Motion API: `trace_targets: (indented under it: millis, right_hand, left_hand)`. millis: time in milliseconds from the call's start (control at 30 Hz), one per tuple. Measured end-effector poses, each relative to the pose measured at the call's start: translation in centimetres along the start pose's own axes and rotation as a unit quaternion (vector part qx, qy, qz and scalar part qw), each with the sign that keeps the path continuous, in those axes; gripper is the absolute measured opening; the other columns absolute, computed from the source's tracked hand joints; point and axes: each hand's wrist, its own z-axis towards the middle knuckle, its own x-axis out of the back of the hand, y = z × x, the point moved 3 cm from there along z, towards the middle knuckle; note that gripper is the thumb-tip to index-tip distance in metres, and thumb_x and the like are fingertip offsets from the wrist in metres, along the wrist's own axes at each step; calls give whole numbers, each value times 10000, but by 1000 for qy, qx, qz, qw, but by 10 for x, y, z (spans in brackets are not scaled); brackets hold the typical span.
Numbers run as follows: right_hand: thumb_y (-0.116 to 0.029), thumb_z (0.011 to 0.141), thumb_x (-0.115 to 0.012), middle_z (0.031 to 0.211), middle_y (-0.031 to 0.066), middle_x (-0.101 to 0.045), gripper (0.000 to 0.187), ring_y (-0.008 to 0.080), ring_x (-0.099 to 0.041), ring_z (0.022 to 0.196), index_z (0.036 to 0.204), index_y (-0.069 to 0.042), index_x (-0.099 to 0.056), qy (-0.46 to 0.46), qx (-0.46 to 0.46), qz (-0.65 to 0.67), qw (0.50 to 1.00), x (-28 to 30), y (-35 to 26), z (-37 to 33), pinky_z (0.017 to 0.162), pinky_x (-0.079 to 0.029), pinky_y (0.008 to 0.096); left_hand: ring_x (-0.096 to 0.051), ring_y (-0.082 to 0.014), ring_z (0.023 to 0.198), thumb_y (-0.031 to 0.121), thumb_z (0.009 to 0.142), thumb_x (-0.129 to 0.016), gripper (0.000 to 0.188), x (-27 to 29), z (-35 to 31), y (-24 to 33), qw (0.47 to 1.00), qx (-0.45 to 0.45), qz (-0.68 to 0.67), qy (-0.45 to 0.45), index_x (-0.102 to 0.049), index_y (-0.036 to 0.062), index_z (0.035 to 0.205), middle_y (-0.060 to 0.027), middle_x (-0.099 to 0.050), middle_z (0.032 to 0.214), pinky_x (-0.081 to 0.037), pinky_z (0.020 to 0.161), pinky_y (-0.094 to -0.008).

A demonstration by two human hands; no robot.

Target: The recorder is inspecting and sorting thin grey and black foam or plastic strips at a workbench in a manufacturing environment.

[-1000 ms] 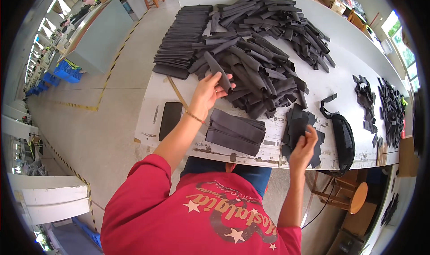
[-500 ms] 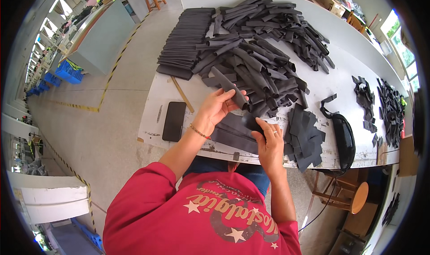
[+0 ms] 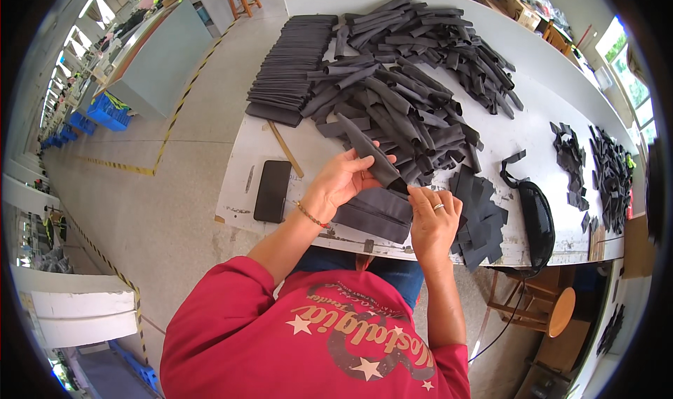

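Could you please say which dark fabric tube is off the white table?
The dark grey fabric tube in the left hand; the other tubes lie in heaps.

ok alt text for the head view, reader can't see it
The left hand holds a dark tube above a table, the right hand at its near end. Below is a flat stack, with a phone to the left, dark pieces to the right and a heap of tubes beyond.

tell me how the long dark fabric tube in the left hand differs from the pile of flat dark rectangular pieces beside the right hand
The long dark fabric tube is held up in the left hand; the pile of flat dark rectangular pieces lies on the white table. The tube is one rounded item; the pile is many flat, overlapping ones. Both look dark grey to black.
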Motion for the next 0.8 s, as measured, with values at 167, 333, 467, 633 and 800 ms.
trace_targets:
  millis: [167, 333, 467, 633, 800]
  right_hand:
    - [-35, 735, -725, 945, 31, -651, 327, 219, -571, 818, 1054, -64, -660, 13, 5, -12, 1000, -3, -8, 1, 773, -414, 357]
    - [-58, 751, -745, 1026, 92, -627, 453, 277, -559, 861, 1179, -43, -599, 14, -23, 15, 1000, -6, -16, -4, 787, -420, 375]
    - [-29, 774, -729, 1092, 142, -596, 470, 325, -547, 880, 1202, -13, -535, 31, -47, 131, 990, -20, -31, -10, 802, -431, 417]
    - [45, 757, -691, 1044, 209, -590, 393, 391, -557, 918, 1105, -8, -517, 47, -37, 157, 986, -35, -35, -9, 827, -444, 464]
    - [32, 748, -714, 1054, 185, -558, 393, 387, -559, 948, 1087, -12, -520, 0, -54, 130, 990, -33, -32, -26, 803, -466, 457]
  left_hand:
    - [-608, -335, 1124, 66, 969, -498, 423, -23, -15, -8, 998, -53, 33, 25, -393, 70, 1379, -223, -570, 1265, -524, 932, -459]
    - [-593, -333, 1148, 86, 965, -531, 484, -41, -31, -6, 984, -164, 70, 23, -339, 62, 1409, -216, -555, 1285, -493, 968, -465]
    - [-587, -328, 1154, 183, 978, -543, 411, -51, -26, -15, 981, -181, 53, -45, -420, 45, 1346, -184, -646, 1111, -458, 994, -459]
    - [-608, -276, 1115, 273, 989, -542, 267, -53, -20, -32, 980, -186, 36, -55, -553, 23, 1081, -157, -685, 930, -463, 984, -411]
    - [-628, -319, 1086, 272, 991, -538, 237, -42, -24, -22, 956, -270, 104, 48, -563, 37, 998, -206, -699, 943, -470, 957, -411]
